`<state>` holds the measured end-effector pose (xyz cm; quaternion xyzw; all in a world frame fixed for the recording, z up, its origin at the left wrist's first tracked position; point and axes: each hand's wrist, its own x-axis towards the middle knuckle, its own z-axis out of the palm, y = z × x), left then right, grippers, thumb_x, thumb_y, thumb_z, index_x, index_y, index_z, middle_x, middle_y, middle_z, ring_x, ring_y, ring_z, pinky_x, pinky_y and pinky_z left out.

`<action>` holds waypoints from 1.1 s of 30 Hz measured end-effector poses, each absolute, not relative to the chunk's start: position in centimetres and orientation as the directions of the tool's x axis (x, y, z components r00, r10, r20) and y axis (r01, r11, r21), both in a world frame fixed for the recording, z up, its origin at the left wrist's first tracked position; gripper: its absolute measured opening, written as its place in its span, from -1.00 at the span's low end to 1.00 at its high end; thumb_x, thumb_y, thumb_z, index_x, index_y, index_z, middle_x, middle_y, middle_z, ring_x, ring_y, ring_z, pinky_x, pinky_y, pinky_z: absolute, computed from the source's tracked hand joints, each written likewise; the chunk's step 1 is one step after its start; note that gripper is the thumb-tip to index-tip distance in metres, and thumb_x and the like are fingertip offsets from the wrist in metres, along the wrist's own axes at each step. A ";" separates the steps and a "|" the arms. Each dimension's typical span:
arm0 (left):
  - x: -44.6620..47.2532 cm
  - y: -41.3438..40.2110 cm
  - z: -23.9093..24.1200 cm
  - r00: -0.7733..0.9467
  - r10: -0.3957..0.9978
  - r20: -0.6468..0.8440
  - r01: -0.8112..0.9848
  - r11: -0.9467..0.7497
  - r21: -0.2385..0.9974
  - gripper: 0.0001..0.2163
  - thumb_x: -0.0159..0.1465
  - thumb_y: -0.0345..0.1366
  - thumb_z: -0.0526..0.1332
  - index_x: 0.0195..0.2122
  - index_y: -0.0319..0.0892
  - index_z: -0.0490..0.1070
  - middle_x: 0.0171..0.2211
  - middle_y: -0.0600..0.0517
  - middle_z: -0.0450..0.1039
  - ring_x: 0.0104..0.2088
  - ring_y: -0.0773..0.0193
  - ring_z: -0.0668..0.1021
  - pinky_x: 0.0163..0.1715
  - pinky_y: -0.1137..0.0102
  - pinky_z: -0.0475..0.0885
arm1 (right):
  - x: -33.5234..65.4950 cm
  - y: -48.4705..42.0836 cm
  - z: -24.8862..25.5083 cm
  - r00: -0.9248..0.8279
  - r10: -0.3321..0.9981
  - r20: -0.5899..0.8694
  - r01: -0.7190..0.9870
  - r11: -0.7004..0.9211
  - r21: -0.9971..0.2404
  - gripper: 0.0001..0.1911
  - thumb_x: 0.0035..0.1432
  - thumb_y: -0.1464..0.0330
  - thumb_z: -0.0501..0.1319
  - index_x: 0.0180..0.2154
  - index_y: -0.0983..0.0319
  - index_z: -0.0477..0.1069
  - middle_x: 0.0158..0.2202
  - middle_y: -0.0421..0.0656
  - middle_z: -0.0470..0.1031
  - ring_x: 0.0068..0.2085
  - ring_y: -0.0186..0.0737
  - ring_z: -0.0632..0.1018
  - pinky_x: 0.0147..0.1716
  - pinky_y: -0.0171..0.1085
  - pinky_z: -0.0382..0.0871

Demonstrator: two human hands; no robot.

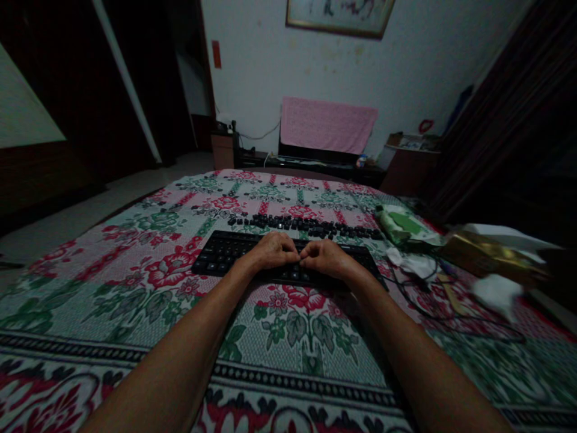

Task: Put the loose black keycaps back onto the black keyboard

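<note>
A black keyboard [219, 249] lies on the flowered cloth, in front of me. Over its middle, my left hand [274, 249] and my right hand [325, 257] meet with thumbs and fingertips pinched close together. Anything between the fingertips is too small and dark to make out. The hands and wrists cover the centre keys, while keys show at the left end and along the front edge. Just behind the keyboard lies a long row of loose black keycaps [265, 221].
To the right are a green and white packet [401, 222], crumpled white tissue [498, 293], a gold box [487, 255] and a looped black cable [455, 325]. The flowered cloth [148, 300] covers the table. A pink towel [327, 125] hangs at the far wall.
</note>
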<state>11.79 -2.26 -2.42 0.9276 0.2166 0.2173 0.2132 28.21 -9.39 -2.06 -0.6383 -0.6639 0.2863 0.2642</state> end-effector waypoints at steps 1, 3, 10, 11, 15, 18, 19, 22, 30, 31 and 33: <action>11.9 -2.3 -2.4 0.807 0.502 0.310 0.321 -0.814 0.484 -0.81 0.01 -0.22 0.12 -0.47 -0.18 0.47 -0.44 0.07 0.45 -0.41 0.38 0.43 -0.35 0.52 0.26 | 28.2 -9.4 -2.0 -0.045 0.999 -0.025 0.692 0.013 -0.722 -0.82 -0.23 0.37 0.19 -0.46 0.29 0.40 -0.54 -0.22 0.42 -0.54 -0.42 0.38 -0.59 -0.45 0.23; 12.0 -2.2 -2.7 0.797 0.521 0.306 0.342 -0.806 0.483 -0.81 0.01 -0.21 0.13 -0.47 -0.17 0.47 -0.46 0.07 0.45 -0.42 0.37 0.43 -0.34 0.52 0.26 | 28.1 -9.4 -2.1 -0.038 0.999 -0.039 0.681 -0.003 -0.732 -0.82 -0.24 0.37 0.19 -0.46 0.29 0.39 -0.55 -0.23 0.42 -0.55 -0.43 0.37 -0.59 -0.46 0.23; 12.2 -2.0 -3.2 0.777 0.531 0.336 0.343 -0.807 0.481 -0.80 0.01 -0.20 0.11 -0.49 -0.18 0.47 -0.48 0.06 0.45 -0.42 0.36 0.42 -0.36 0.52 0.25 | 28.5 -9.0 -2.7 -0.029 0.999 -0.025 0.664 0.001 -0.747 -0.81 -0.24 0.35 0.20 -0.46 0.28 0.39 -0.55 -0.23 0.41 -0.55 -0.42 0.37 -0.59 -0.45 0.22; 12.2 -2.0 -3.1 0.779 0.531 0.332 0.346 -0.807 0.479 -0.80 0.01 -0.20 0.11 -0.49 -0.18 0.47 -0.48 0.06 0.46 -0.42 0.36 0.42 -0.36 0.52 0.25 | 28.5 -9.0 -2.7 -0.031 0.999 -0.024 0.665 0.003 -0.747 -0.81 -0.25 0.35 0.20 -0.46 0.28 0.39 -0.54 -0.23 0.42 -0.54 -0.42 0.37 -0.59 -0.45 0.22; 12.1 -2.1 -2.8 0.784 0.536 0.315 0.357 -0.803 0.477 -0.80 0.01 -0.21 0.12 -0.49 -0.18 0.47 -0.48 0.06 0.46 -0.43 0.37 0.43 -0.35 0.52 0.25 | 28.4 -9.1 -2.5 -0.040 0.999 -0.025 0.660 0.007 -0.751 -0.80 -0.24 0.35 0.20 -0.45 0.29 0.39 -0.54 -0.24 0.42 -0.55 -0.43 0.36 -0.59 -0.46 0.22; 12.1 -2.3 -2.7 0.786 0.530 0.317 0.361 -0.811 0.461 -0.81 0.01 -0.22 0.11 -0.49 -0.18 0.48 -0.48 0.05 0.46 -0.43 0.36 0.43 -0.34 0.51 0.25 | 28.4 -9.1 -2.5 -0.044 0.999 -0.028 0.663 0.008 -0.748 -0.81 -0.24 0.35 0.20 -0.45 0.29 0.40 -0.56 -0.24 0.41 -0.56 -0.44 0.36 -0.60 -0.46 0.21; 12.1 -2.3 -2.7 0.786 0.530 0.318 0.363 -0.812 0.456 -0.81 0.01 -0.23 0.11 -0.49 -0.18 0.48 -0.48 0.05 0.46 -0.43 0.36 0.43 -0.35 0.51 0.25 | 28.4 -9.1 -2.5 -0.043 0.999 -0.026 0.668 0.009 -0.744 -0.81 -0.23 0.36 0.19 -0.45 0.29 0.40 -0.56 -0.24 0.42 -0.56 -0.44 0.36 -0.61 -0.46 0.20; 12.2 -2.4 -2.6 0.787 0.537 0.305 0.373 -0.807 0.459 -0.80 0.00 -0.23 0.12 -0.49 -0.19 0.48 -0.49 0.05 0.46 -0.44 0.36 0.43 -0.37 0.51 0.25 | 28.4 -9.2 -2.3 -0.052 0.999 -0.010 0.687 0.028 -0.727 -0.81 -0.22 0.35 0.19 -0.46 0.30 0.41 -0.55 -0.23 0.43 -0.56 -0.43 0.36 -0.60 -0.46 0.20; 12.7 -2.0 -2.8 0.780 0.562 0.276 0.371 -0.770 0.519 -0.82 -0.05 -0.23 0.15 -0.55 -0.20 0.48 -0.53 0.03 0.44 -0.44 0.33 0.42 -0.39 0.50 0.25 | 28.0 -9.4 -2.0 -0.068 0.996 0.064 0.804 0.093 -0.587 -0.75 -0.14 0.28 0.12 -0.52 0.33 0.45 -0.59 -0.19 0.43 -0.56 -0.41 0.36 -0.61 -0.45 0.15; 12.6 -2.0 -2.9 0.779 0.565 0.272 0.360 -0.758 0.544 -0.82 -0.06 -0.23 0.15 -0.55 -0.21 0.47 -0.53 0.03 0.44 -0.44 0.33 0.42 -0.39 0.50 0.26 | 28.0 -9.4 -2.0 -0.074 0.994 0.077 0.815 0.105 -0.570 -0.76 -0.13 0.28 0.12 -0.52 0.32 0.45 -0.59 -0.20 0.43 -0.56 -0.40 0.36 -0.61 -0.45 0.15; 12.2 -1.9 -2.9 0.760 0.597 0.259 0.318 -0.688 0.652 -0.81 -0.05 -0.22 0.15 -0.54 -0.23 0.46 -0.52 0.04 0.44 -0.45 0.34 0.42 -0.40 0.50 0.26 | 28.1 -9.5 -2.1 -0.090 0.990 0.111 0.810 0.137 -0.570 -0.76 -0.11 0.29 0.10 -0.49 0.30 0.45 -0.56 -0.20 0.45 -0.53 -0.39 0.38 -0.58 -0.44 0.16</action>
